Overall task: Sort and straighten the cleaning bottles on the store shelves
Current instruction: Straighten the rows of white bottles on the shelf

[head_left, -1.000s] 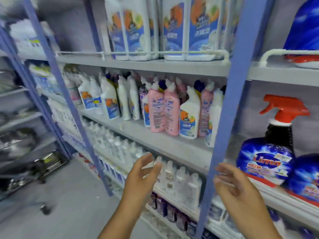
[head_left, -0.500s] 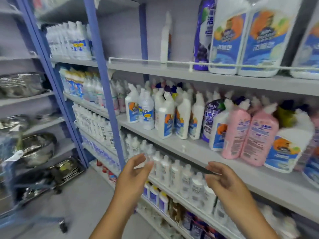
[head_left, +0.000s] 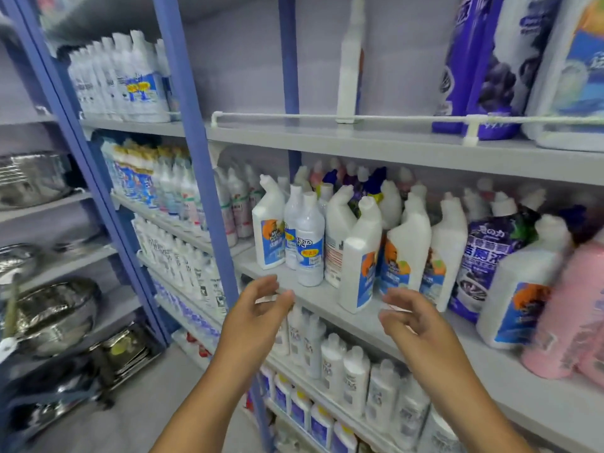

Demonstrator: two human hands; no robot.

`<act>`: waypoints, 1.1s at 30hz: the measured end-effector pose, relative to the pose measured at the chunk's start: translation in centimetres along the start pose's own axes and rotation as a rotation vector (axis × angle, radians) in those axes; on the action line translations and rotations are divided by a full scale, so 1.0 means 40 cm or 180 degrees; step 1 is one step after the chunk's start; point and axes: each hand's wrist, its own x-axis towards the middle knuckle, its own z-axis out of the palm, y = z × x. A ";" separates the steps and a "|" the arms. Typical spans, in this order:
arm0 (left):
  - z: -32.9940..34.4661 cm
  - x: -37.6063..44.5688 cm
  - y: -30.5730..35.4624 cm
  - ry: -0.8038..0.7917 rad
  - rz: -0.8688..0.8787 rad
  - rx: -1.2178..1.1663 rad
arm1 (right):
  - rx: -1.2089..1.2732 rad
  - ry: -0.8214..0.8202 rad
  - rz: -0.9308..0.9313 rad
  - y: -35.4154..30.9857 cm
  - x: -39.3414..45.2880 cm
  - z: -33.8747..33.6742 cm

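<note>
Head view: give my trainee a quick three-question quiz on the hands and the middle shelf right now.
1. True or false: the left hand holds a bottle.
2. Which bottle stands nearest the front edge of the middle shelf? A) pink bottle B) white angled-neck bottle C) purple bottle
3. Fill in: the right hand is ____ and holds nothing.

Key: 1 false; 2 B; 3 open

Bare shelf front (head_left: 330, 300) lies free before crowded white bottles (head_left: 359, 256); blue upright (head_left: 209, 204) bounds left.
</note>
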 end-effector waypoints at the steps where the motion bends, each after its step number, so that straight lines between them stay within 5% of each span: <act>1: -0.006 0.043 0.002 -0.0001 0.0012 0.0039 | 0.0020 -0.0018 -0.0034 0.001 0.038 0.026; 13: -0.005 0.453 0.019 -0.0087 0.0565 0.0048 | -0.0063 -0.0051 -0.0273 0.004 0.334 0.353; 25: 0.130 0.742 0.071 -0.0953 0.1159 0.0236 | -0.1295 0.1944 -0.0078 0.022 0.475 0.553; 33: 0.081 0.719 0.037 -0.1426 0.1519 0.0073 | -0.1221 0.2462 -0.0113 0.007 0.403 0.581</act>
